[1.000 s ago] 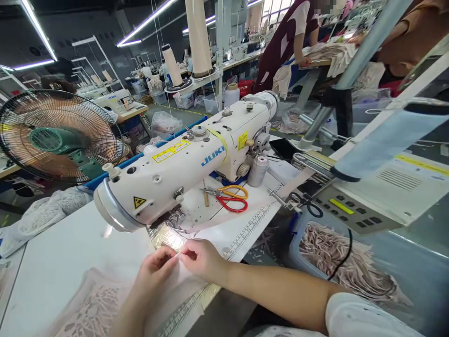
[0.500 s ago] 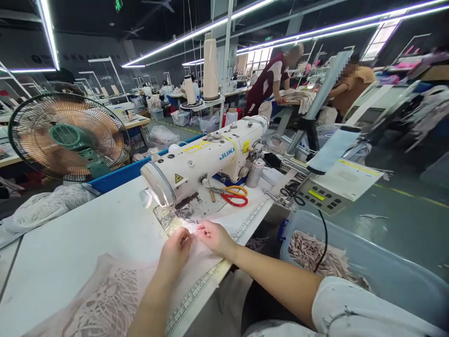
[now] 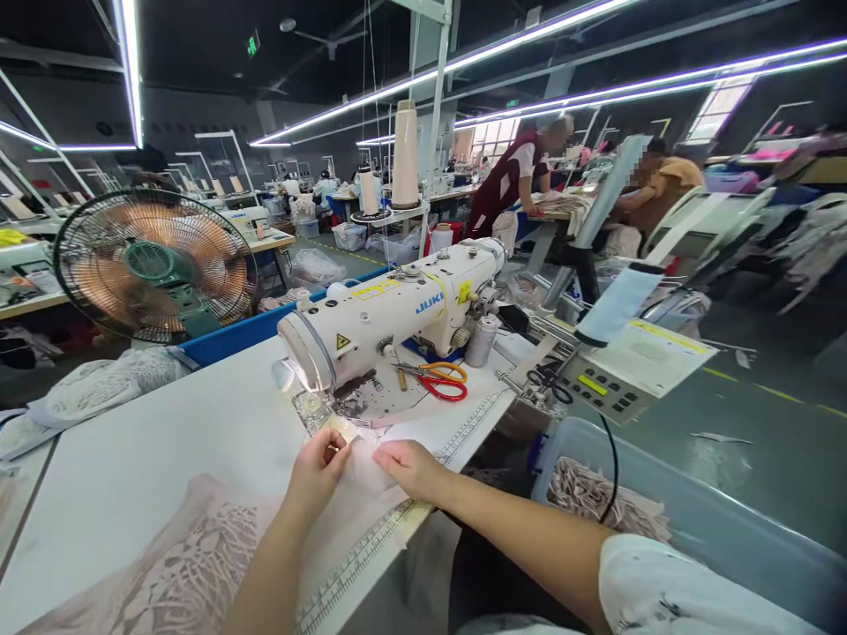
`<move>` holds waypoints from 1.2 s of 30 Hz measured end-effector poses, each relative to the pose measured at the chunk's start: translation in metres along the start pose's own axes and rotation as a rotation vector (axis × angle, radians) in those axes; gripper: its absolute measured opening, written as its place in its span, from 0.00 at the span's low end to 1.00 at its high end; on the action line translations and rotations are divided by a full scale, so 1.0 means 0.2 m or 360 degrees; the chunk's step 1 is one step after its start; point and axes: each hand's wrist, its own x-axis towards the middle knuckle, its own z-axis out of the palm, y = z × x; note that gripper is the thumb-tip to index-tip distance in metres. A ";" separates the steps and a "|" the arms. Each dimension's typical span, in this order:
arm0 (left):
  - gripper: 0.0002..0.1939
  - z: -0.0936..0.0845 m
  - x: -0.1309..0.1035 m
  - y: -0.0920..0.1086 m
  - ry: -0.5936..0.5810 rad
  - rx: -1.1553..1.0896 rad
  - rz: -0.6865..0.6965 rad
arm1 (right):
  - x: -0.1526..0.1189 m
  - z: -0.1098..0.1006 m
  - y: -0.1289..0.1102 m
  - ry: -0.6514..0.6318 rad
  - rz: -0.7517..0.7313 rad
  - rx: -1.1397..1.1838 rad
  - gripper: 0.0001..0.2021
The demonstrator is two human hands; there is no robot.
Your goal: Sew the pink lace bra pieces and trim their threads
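Note:
Pale pink sheer fabric (image 3: 366,467) stretches between my two hands, just in front of the needle end of a white JUKI sewing machine (image 3: 390,309). My left hand (image 3: 323,463) pinches its left side between thumb and fingers. On the other side my right hand (image 3: 407,467) grips it with closed fingertips. A narrow strip (image 3: 390,419) runs from the needle area toward the right. Lace-patterned fabric (image 3: 191,551) spreads over the table at the lower left. Scissors with red and orange handles (image 3: 440,379) lie on the machine bed, beyond my right hand.
A ruler strip (image 3: 357,560) runs along the table's front edge. Right of the table stand a control box (image 3: 618,375) and a plastic bin (image 3: 715,511) holding fabric strips. A fan (image 3: 155,265) is at the left. Thread cones (image 3: 405,159) stand behind the machine; people work farther back.
My hands have moved slightly apart, with the fabric spread more openly between them. The strip by the needle shows more clearly. The camera view has tilted up a little.

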 end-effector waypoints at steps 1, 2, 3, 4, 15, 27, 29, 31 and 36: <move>0.10 -0.01 -0.01 0.01 -0.0016 -0.0012 -0.0038 | -0.05 0.00 -0.01 -0.0078 0.0009 -0.0015 0.19; 0.11 -0.02 -0.02 0.01 -0.0045 -0.0020 -0.0075 | -0.11 0.00 -0.01 -0.0169 0.0008 -0.0012 0.18; 0.12 -0.03 -0.03 0.03 -0.0084 -0.0022 -0.0111 | -0.18 0.00 -0.01 -0.0278 0.0013 0.0013 0.16; 0.13 -0.04 -0.03 0.04 -0.0128 -0.0014 -0.0147 | -0.25 0.01 -0.01 -0.0401 0.0031 0.0056 0.14; 0.06 0.00 0.21 -0.04 0.0146 0.0899 -0.0323 | -0.35 -0.11 -0.05 -0.1209 -0.0663 -0.0566 0.09; 0.14 0.08 0.09 0.02 -0.0047 0.1815 0.0059 | -0.11 -0.19 0.09 -0.0601 -0.0929 -0.0825 0.19; 0.16 0.12 0.04 0.03 -0.0073 0.1906 0.0047 | -0.15 -0.17 0.05 -0.0692 -0.1003 -0.0759 0.15; 0.16 0.17 -0.02 0.03 -0.0120 0.1975 0.0056 | -0.12 -0.15 0.02 -0.0622 -0.1056 -0.0701 0.13; 0.19 0.20 -0.10 0.01 -0.0279 0.2063 0.0258 | 0.07 -0.14 0.12 -0.0322 -0.0946 -0.0912 0.24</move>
